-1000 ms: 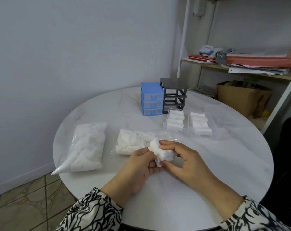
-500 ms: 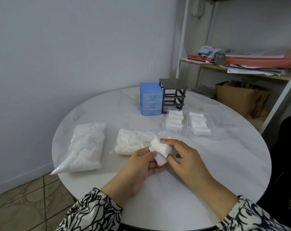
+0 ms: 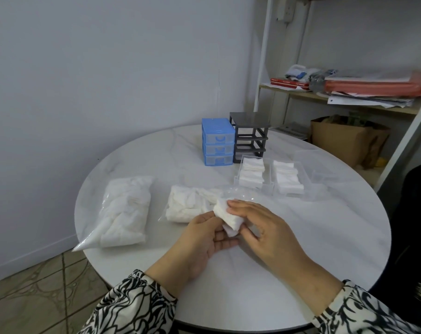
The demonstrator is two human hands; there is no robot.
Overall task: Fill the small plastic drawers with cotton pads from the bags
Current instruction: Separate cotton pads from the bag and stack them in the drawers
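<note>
From my remote seat, I saw the left hand [image 3: 204,233] and right hand [image 3: 265,227] both pinching 1 small stack of cotton pads [image 3: 228,216] above the near part of the round table [image 3: 325,237]. Just behind it lay an opened bag [image 3: 190,204]; a full bag [image 3: 125,210] sat left. 2 filled clear drawers [image 3: 251,174] and 1 unfilled drawer [image 3: 318,165] stood far right, before the blue cabinet [image 3: 218,145] and black frame [image 3: 250,137]. Compared with 0.5 s earlier, the stack sat flatter between my fingers.

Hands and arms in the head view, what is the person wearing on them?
Both arms wear long sleeves in a white fabric with a bold black swirling, leaf-like print, ending at the wrists. The left hand and the right hand are bare: no gloves, and no rings or watch that I can make out.
</note>
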